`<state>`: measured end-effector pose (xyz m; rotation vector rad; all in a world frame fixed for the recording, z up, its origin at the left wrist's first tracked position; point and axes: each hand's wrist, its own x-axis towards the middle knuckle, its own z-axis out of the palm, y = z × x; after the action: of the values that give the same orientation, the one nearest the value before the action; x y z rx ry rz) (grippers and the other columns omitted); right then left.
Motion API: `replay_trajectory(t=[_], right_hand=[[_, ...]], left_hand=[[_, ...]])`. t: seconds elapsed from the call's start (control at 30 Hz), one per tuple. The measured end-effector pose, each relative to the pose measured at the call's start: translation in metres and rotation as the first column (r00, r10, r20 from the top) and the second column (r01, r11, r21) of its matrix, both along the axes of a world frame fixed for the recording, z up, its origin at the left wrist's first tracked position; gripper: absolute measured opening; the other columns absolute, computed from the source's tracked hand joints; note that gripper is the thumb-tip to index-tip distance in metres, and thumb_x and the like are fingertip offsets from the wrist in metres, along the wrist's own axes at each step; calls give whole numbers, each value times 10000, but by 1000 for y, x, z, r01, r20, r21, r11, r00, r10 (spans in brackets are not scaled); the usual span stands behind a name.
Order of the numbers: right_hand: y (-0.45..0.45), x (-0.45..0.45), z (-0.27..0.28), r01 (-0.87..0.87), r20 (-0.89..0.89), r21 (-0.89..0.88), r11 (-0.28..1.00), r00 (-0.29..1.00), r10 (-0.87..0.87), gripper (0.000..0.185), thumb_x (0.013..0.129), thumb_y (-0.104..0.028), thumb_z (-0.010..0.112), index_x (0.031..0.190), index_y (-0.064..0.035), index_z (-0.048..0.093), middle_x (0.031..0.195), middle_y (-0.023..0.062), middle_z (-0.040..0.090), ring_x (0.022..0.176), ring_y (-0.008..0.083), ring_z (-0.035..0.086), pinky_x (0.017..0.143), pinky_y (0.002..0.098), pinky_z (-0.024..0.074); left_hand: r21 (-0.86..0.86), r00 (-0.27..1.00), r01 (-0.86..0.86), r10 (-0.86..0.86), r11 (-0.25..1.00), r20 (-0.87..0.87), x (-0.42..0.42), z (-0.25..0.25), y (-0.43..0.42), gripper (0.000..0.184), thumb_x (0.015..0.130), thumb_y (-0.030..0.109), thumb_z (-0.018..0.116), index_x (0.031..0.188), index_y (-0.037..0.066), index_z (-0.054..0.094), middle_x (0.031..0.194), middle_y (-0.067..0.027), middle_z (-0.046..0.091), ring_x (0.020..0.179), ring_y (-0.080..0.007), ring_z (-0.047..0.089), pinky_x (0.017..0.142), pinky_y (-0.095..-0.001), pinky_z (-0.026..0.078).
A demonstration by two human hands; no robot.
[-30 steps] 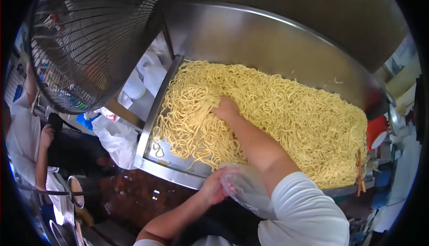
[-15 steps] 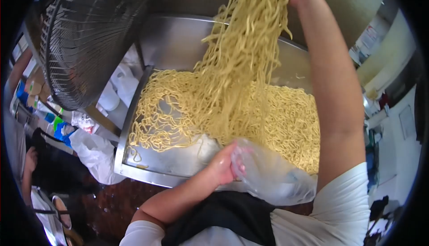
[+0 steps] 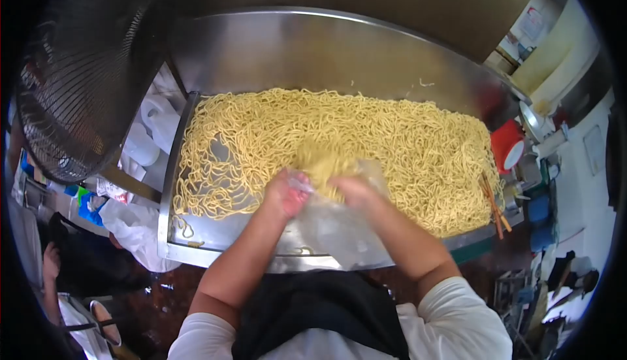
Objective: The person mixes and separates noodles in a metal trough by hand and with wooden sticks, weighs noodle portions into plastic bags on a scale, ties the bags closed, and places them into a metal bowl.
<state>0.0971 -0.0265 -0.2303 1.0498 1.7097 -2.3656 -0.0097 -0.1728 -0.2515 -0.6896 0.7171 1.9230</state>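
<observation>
Yellow noodles [image 3: 418, 157] lie in a thick layer across a metal tray table [image 3: 215, 245]. My left hand [image 3: 287, 193] is closed on the rim of a clear plastic bag [image 3: 343, 232], whose body hangs over the tray's front part. Close beside it, my right hand [image 3: 356, 193] is smeared by motion at the bag's mouth. A blurred bunch of noodles [image 3: 320, 161] is between the two hands, its far end over the layer. The bag hides part of the right fingers.
A large fan [image 3: 85, 92] stands at the left, near white jugs [image 3: 160, 121]. Wooden chopsticks [image 3: 493, 206] rest at the tray's right end, with a red container [image 3: 506, 144] behind. At the far left another person's hand [image 3: 51, 262] shows. A metal back wall [image 3: 294, 53] rises behind the noodles.
My right hand has come down from high above the tray to the bag, bringing the lifted noodles down. My left hand has shifted slightly left and up with the bag.
</observation>
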Motion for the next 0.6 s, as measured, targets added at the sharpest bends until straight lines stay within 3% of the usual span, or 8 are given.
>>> replay_trajectory(t=[0.07,0.1,0.17,0.2,0.27,0.47,0.53,0.6], right_hand=[[-7,24,-38,-457,244,-36,889,858,451,461,767,-182,724,1176,-6,604,1109,114,639,1012,204,599,851,331,490],[-3,31,-38,-455,240,-53,889,858,454,461,767,-182,724,1176,-6,604,1109,114,639,1012,204,599,851,331,490],[-9,36,26,-868,177,127,480,496,850,426,781,-301,725,1099,-26,653,1014,100,669,851,200,635,739,369,503],[-10,30,29,-866,168,124,485,500,850,426,781,-301,725,1099,-26,653,1014,100,669,851,200,635,739,369,503],[-18,9,34,-939,517,213,-269,-125,847,511,726,-338,751,1124,-35,648,1005,144,682,894,245,648,764,378,507],[-24,-40,76,-800,769,394,-452,17,639,694,639,-303,790,1257,-77,567,1244,190,581,1116,330,580,909,410,474],[-12,-39,53,-459,739,651,-604,566,366,629,667,-185,766,1254,-98,557,1383,178,451,1196,313,517,943,403,466],[5,-44,25,-593,727,685,-423,527,440,656,667,-144,756,1283,-106,530,1425,173,389,1208,321,501,950,403,465]], left_hand=[[-61,1000,4,-6,998,-31,0,-13,-6,325,1006,385,395,947,77,482,718,-25,529,624,-182,532,565,-297,485],[-52,997,30,-33,998,-64,1,-18,-11,303,1004,371,400,970,78,471,741,-50,525,646,-199,534,581,-326,486],[-58,993,64,-69,996,-95,3,-19,-19,283,1002,356,404,993,79,461,764,-76,520,668,-217,536,597,-354,487],[-91,988,116,-124,989,-94,4,-12,-21,273,999,349,420,987,82,474,750,-70,517,650,-209,530,576,-348,476],[-123,980,161,-173,979,-95,0,-9,-25,263,996,343,436,982,85,487,737,-65,514,632,-200,524,556,-342,466],[-413,727,384,-547,826,-416,10,3,-102,145,916,198,537,865,66,571,684,-51,556,562,-164,539,474,-298,419],[-559,610,484,-718,673,-336,21,-1,-123,122,882,163,545,869,55,601,689,-59,589,553,-153,551,451,-277,393],[-538,640,465,-687,703,-343,31,-12,-131,141,889,180,549,885,51,608,702,-62,597,558,-145,550,450,-274,391]])
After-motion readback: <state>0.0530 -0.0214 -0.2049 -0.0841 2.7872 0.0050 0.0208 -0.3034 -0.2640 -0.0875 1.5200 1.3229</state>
